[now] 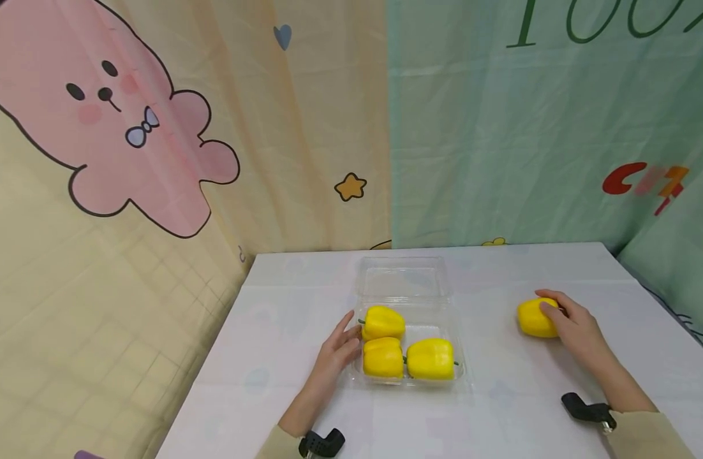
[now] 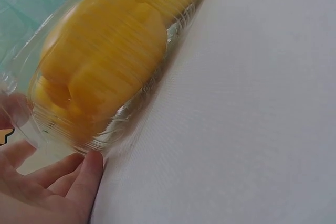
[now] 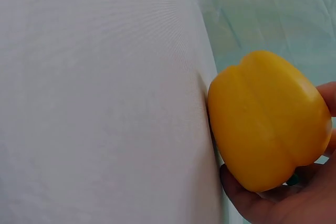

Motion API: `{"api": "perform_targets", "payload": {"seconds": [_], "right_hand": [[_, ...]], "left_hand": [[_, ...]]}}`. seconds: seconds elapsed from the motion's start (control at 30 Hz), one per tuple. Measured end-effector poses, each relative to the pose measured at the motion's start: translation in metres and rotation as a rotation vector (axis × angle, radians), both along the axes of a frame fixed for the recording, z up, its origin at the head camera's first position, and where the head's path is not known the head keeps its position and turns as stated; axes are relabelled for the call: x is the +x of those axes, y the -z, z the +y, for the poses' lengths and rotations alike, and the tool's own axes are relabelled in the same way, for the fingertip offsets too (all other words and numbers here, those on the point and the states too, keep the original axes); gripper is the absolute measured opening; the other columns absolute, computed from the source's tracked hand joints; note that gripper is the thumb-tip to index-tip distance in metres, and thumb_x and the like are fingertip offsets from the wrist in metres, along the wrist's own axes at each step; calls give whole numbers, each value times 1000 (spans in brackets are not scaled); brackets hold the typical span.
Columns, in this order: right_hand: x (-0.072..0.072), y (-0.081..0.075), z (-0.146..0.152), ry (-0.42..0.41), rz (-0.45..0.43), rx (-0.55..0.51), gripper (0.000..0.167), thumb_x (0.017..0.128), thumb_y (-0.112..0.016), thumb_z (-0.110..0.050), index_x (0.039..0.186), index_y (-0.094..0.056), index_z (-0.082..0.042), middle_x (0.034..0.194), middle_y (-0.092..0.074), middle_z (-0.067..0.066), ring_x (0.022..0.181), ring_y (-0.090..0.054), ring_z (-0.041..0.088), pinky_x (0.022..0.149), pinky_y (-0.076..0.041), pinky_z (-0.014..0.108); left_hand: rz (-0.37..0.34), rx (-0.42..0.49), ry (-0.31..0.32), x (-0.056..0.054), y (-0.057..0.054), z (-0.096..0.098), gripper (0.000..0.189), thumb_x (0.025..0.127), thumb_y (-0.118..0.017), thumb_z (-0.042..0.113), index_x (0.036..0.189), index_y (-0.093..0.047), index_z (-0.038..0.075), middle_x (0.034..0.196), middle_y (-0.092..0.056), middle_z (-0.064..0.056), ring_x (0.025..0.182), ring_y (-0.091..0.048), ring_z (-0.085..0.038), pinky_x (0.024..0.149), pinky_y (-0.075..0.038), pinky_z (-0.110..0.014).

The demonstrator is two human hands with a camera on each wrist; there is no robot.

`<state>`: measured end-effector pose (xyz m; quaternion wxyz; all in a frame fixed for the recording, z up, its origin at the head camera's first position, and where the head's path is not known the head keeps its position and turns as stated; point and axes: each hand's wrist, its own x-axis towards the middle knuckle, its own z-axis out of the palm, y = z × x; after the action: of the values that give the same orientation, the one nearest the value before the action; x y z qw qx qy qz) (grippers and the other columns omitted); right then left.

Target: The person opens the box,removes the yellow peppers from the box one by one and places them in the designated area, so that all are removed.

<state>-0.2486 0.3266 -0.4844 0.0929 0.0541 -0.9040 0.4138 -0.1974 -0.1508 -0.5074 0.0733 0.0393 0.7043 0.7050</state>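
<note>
A clear plastic clamshell box (image 1: 411, 326) lies on the table with its lid folded back. Inside its base sit three yellow bell peppers: one at the back left (image 1: 383, 322), another at the front left (image 1: 383, 357), a third at the front right (image 1: 430, 359). My left hand (image 1: 332, 357) touches the box's left side, its fingers loosely extended along the clear wall (image 2: 100, 142). Off to the right, my right hand (image 1: 572, 325) grips another yellow bell pepper (image 3: 268, 121) at the tabletop, thumb and fingers round its stem end. A bit of green stem shows by the palm.
A white cloth covers the table (image 1: 259, 395). Printed curtains (image 1: 340, 115) hang behind its far edge and at both sides. Each wrist carries a black camera mount, the left one (image 1: 323, 442) near the table's front and the right one (image 1: 587, 408) farther right.
</note>
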Motion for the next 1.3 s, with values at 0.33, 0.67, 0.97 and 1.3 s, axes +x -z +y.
{"api": "perform_targets", "payload": {"seconds": [0.33,0.67,0.97,1.3], "right_hand": [[-3,3,4,-1,-43,-40,53,111,-32,-35,151,-40,-1,147,-38,35,126,-37,55,100,-28,76],[-3,0,2,-6,-97,28,67,106,-46,-45,153,-33,-1,142,-39,37,115,-43,51,89,-38,67],[-2,8,5,4,-111,25,64,107,-43,-44,153,-31,-1,141,-38,36,115,-42,50,90,-37,69],[-3,6,3,2,-110,10,64,107,-43,-43,154,-31,-1,144,-37,37,117,-41,52,92,-35,72]], "left_hand": [[4,2,-2,0,-1,2,61,105,-53,25,160,-28,25,155,-41,-18,140,-43,-33,109,-43,-43],[5,-21,-13,0,-1,2,61,104,-55,28,160,-30,26,154,-43,-18,138,-45,-33,107,-45,-41],[-4,-31,-11,1,-3,2,60,104,-54,27,160,-30,29,153,-45,-13,138,-46,-29,108,-44,-41],[-6,-24,-21,1,-3,2,60,105,-53,24,160,-30,26,153,-44,-18,138,-45,-32,108,-43,-43]]}}
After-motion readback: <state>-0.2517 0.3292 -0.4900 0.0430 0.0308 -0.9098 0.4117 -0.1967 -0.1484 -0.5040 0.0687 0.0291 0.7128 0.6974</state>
